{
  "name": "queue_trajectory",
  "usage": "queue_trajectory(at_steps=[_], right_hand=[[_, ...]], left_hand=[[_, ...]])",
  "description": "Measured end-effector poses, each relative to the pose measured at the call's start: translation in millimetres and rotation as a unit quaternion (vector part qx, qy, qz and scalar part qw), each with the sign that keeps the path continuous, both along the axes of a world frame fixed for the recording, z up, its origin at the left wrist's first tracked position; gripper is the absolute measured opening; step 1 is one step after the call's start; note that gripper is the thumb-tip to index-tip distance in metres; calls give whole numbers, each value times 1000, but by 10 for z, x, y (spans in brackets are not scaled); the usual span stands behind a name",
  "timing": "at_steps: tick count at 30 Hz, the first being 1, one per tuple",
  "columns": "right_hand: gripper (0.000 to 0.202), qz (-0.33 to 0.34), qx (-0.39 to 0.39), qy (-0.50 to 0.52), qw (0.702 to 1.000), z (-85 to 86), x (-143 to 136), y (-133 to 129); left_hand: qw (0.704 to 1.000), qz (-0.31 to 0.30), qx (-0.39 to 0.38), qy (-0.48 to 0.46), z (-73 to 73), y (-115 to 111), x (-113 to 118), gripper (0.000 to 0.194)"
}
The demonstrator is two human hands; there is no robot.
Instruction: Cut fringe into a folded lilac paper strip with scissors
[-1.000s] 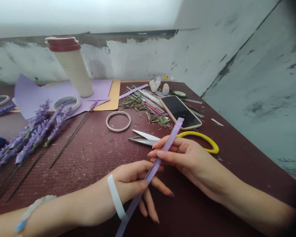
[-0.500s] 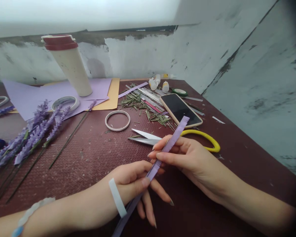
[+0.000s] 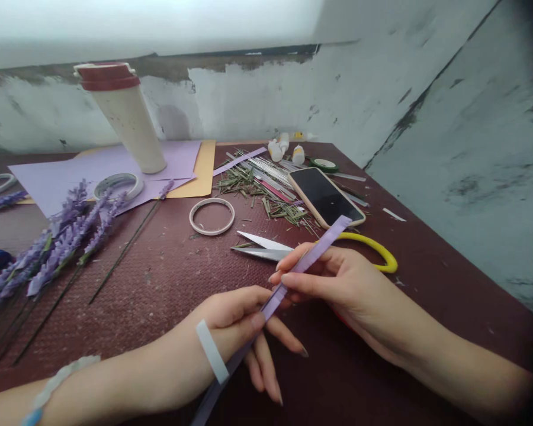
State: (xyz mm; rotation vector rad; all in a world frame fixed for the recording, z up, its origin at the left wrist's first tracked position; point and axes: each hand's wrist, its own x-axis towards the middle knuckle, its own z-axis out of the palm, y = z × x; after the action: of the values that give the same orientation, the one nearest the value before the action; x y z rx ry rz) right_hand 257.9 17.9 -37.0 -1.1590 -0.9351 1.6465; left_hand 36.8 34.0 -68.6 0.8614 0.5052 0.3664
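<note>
A narrow purple paper strip (image 3: 324, 244) runs diagonally through both hands, its upper end in front of the phone. My left hand (image 3: 235, 325) pinches its lower part between thumb and index finger, the other fingers spread below. Higher up, my right hand (image 3: 337, 278) grips the strip between thumb and fingertips. A short piece of white tape (image 3: 212, 352) is stuck across the back of my left hand. Just behind my right hand lie scissors (image 3: 384, 255) with yellow handles, blades parted and pointing left; that hand partly hides them.
Purple lavender-like paper flowers (image 3: 66, 248) lie at left. Behind them a cream tumbler (image 3: 128, 127) stands on purple paper sheets (image 3: 48, 180). Tape rolls (image 3: 212, 232), a phone (image 3: 326, 195), green stem clippings (image 3: 240, 182), wires and small glue bottles (image 3: 298, 155) occupy the back. A wall borders the right.
The purple strip's upper end has shifted slightly right and down. Both hands keep their grip with hardly any movement. At back left, the paper sheet's raised corner has dropped lower.
</note>
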Motion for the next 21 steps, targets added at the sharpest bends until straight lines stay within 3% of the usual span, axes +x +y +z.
queue_trajectory(at_steps=[7,21], right_hand=[[27,-29,17,-14,999,27,-14,0],[20,-22,40,-14,999,4,2,-21]], left_hand=[[1000,17,-9,24,57,-15,-11,47],[997,43,-63,14,108,12,21,46]])
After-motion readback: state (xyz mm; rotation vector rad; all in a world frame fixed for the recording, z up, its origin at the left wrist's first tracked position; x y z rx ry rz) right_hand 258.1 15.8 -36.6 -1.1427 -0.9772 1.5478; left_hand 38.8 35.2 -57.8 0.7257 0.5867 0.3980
